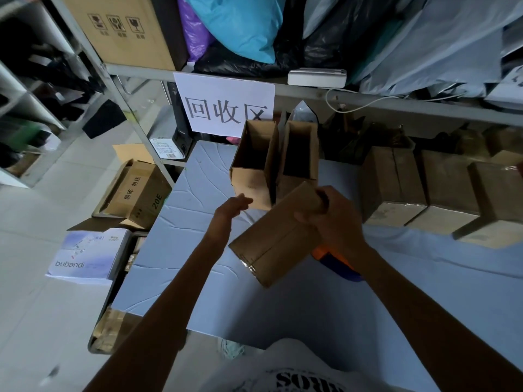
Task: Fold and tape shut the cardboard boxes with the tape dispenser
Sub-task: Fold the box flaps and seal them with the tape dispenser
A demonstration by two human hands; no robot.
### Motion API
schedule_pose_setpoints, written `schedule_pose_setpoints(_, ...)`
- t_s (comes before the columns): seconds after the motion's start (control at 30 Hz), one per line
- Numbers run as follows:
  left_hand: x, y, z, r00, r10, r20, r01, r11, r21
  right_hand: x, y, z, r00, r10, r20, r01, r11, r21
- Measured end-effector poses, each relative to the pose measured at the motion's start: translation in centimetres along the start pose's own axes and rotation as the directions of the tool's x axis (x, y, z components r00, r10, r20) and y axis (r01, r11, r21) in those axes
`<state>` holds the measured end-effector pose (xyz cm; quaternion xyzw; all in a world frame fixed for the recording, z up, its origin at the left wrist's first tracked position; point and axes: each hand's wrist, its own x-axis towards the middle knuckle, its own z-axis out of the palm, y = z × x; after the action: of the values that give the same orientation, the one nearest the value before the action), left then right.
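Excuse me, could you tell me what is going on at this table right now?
The right hand grips a tilted box, taped at its near end. The open left hand reaches toward two open boxes standing further back. The tape dispenser lies on the table, partly hidden under the right arm. More closed boxes sit in a row at the right.

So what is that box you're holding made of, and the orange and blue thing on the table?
The box in the right hand looks like plain brown cardboard, matte, with shiny clear tape on its near end. The orange and blue tool seems to be smooth plastic, though it is mostly hidden.
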<state>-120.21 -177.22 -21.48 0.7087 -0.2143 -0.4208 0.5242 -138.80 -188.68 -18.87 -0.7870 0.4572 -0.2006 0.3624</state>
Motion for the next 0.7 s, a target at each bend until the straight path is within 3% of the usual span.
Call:
schedule_pose_setpoints(0.1, 0.1, -0.4, -1.6, 0.998, -0.062, -0.003, 0.062, 0.997, -0.051, 0.1, 0.4, -0.4, 0.989, 0.147, 0.006, -0.147, 0.988, 0.052)
schedule_pose_setpoints(0.17, 0.0, -0.6, -2.0, 0.996, -0.09, 0.002, 0.09, 0.99, -0.11, 0.0, 1.4, -0.4, 0.965, 0.263, 0.005, -0.259, 0.945, 0.198)
schedule_pose_setpoints(0.23, -0.5, -0.8, -2.1, 0.993, -0.105, 0.059, 0.112, 0.983, -0.147, 0.0, 2.2, -0.2, 0.93, 0.365, 0.047, -0.359, 0.869, 0.341)
schedule_pose_setpoints(0.3, -0.8, -1.1, -2.0, 0.988, -0.08, 0.13, 0.097, 0.987, -0.126, -0.2, 2.8, 0.4, 0.912, 0.404, 0.077, -0.403, 0.84, 0.363)
schedule_pose_setpoints(0.4, -0.7, -1.7, -2.4, 0.982, -0.04, 0.185, 0.041, 0.999, -0.003, -0.5, 3.5, 1.4, 0.942, 0.335, 0.027, -0.331, 0.914, 0.234)
schedule_pose_setpoints(0.47, -0.6, -1.9, -2.7, 0.978, -0.002, 0.21, -0.012, 0.998, 0.065, -1.0, 3.3, 1.6, 0.977, 0.211, 0.025, -0.213, 0.972, 0.1)
schedule_pose_setpoints(0.53, -0.4, -2.1, -3.0, 0.978, 0.005, 0.208, -0.031, 0.992, 0.123, -1.6, 3.1, 1.6, 0.991, 0.045, 0.126, -0.065, 0.985, 0.158)
schedule_pose_setpoints(0.6, -0.1, -2.3, -3.3, 0.989, 0.002, 0.146, -0.022, 0.991, 0.133, -2.5, 2.7, 1.7, 0.961, -0.042, 0.273, -0.04, 0.956, 0.291)
schedule_pose_setpoints(0.7, -0.2, -2.7, -3.0, 1.0, 0.018, -0.022, -0.018, 1.0, 0.006, -3.1, 3.1, 2.7, 0.965, -0.085, 0.249, 0.035, 0.979, 0.2)
